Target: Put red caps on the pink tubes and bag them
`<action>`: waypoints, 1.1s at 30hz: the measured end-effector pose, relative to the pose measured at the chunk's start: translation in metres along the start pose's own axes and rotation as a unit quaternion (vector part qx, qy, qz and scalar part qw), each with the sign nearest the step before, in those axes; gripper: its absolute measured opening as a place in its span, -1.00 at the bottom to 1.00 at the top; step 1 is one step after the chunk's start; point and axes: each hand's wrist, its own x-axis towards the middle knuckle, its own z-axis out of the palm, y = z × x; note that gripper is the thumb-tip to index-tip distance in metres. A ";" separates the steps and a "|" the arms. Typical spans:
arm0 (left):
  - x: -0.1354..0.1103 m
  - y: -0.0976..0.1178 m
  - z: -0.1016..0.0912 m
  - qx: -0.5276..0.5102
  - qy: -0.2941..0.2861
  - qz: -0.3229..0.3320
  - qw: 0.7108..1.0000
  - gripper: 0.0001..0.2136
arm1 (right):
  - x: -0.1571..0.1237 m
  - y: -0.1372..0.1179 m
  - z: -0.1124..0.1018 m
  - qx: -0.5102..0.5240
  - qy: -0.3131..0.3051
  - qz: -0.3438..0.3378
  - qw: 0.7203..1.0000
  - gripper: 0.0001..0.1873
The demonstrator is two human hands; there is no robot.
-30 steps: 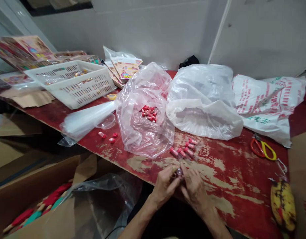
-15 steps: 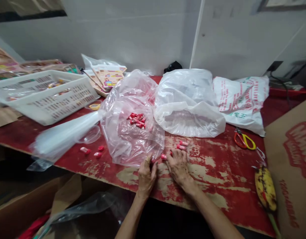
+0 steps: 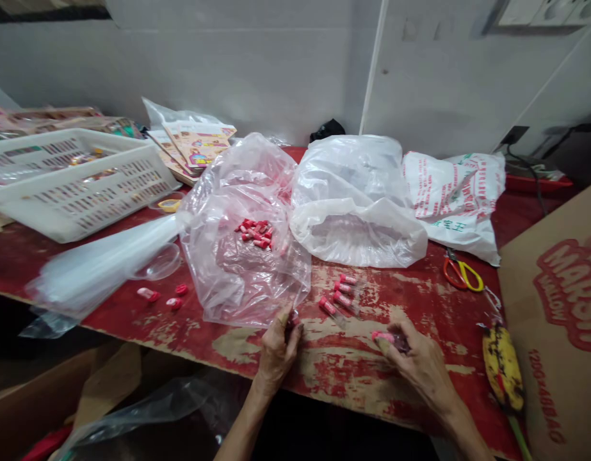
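Note:
My left hand point(image 3: 280, 342) rests at the front edge of the worn red table point(image 3: 420, 320), fingers pinched on a small red-capped piece at the rim of a clear plastic bag point(image 3: 247, 269). That bag holds a small heap of red caps point(image 3: 255, 233). My right hand point(image 3: 413, 358) lies further right, closed around a clear tube with a pink-red cap point(image 3: 384, 335). Three more red-capped tubes point(image 3: 340, 296) lie on the table between my hands and the bags.
A white basket point(image 3: 79, 186) and printed cards point(image 3: 194, 144) stand at the back left. Two white bags point(image 3: 357, 205) fill the back middle and right. Scissors point(image 3: 461, 272), a banana point(image 3: 504, 368) and a cardboard box point(image 3: 559, 320) are at the right. Loose red caps point(image 3: 165, 298) lie left.
My right hand has drawn back from the row of tubes to the right with one tube in it. My left hand stayed by the bag's rim.

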 end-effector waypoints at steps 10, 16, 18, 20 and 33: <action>0.002 0.004 -0.002 0.008 -0.010 0.013 1.000 -0.60 | 0.001 -0.005 0.041 -0.163 0.065 -0.113 0.978 -0.63; 0.003 0.003 -0.002 0.031 -0.006 0.049 0.998 -0.55 | 0.001 -0.003 0.046 -0.146 0.079 -0.117 0.979 -0.68; 0.003 0.003 -0.002 0.037 -0.001 0.066 0.997 -0.56 | 0.001 -0.005 0.046 -0.140 0.098 -0.108 0.979 -0.73; 0.002 0.004 -0.001 0.038 -0.001 0.078 0.996 -0.55 | 0.000 -0.007 0.045 -0.136 0.097 -0.094 0.981 -0.74; 0.006 0.007 -0.001 0.017 -0.016 0.058 0.998 -0.55 | -0.005 -0.002 0.052 -0.130 -0.017 -0.011 0.991 -0.84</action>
